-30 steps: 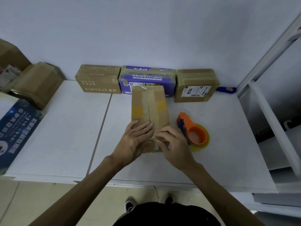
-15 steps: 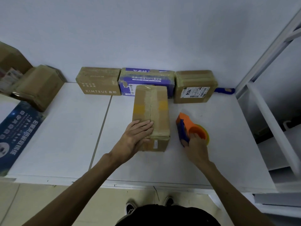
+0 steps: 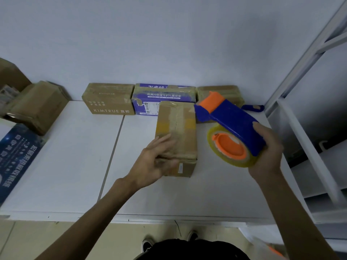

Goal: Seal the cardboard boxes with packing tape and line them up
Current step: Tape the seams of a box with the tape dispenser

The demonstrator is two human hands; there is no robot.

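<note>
Here, four shut cartons matter most. The cardboard box [image 3: 178, 132] under way lies lengthwise in the middle of the white surface [image 3: 75, 156]. Its top flaps are closed, with clear tape along the centre seam and a yellow band across it, and its contents are hidden. Behind it, three more boxes stand in a row against the wall: a brown Kimtrue box [image 3: 109, 99], a purple printed box [image 3: 163, 95] touching its right side, and a third brown box [image 3: 219, 91] partly hidden by the dispenser. All three are closed and taped, so nothing inside them shows. The far end of the middle box comes close to the purple one, though I cannot tell whether they touch.

At the far left a tilted carton [image 3: 37, 107] leans near a blue poster [image 3: 15, 156]. Behind it is another carton [image 3: 7, 91] with what looks like paper inside, too blurred to name.

The left grip [image 3: 154, 162] rests on the near left part of the middle box, fingers nearly straight and laid flat over the taped top, blurred at the edges.

The right grip [image 3: 266, 152] is closed round the tape dispenser [image 3: 232, 119], thumb on the blue body and fingers under the roll of tape [image 3: 234, 160]. The dispenser is held in the air to the right of the box, clear of the surface, with its orange nose pointing toward the back row.

A blue handle [image 3: 253, 108] lies by the wall, beside a white rack [image 3: 300, 128].
</note>
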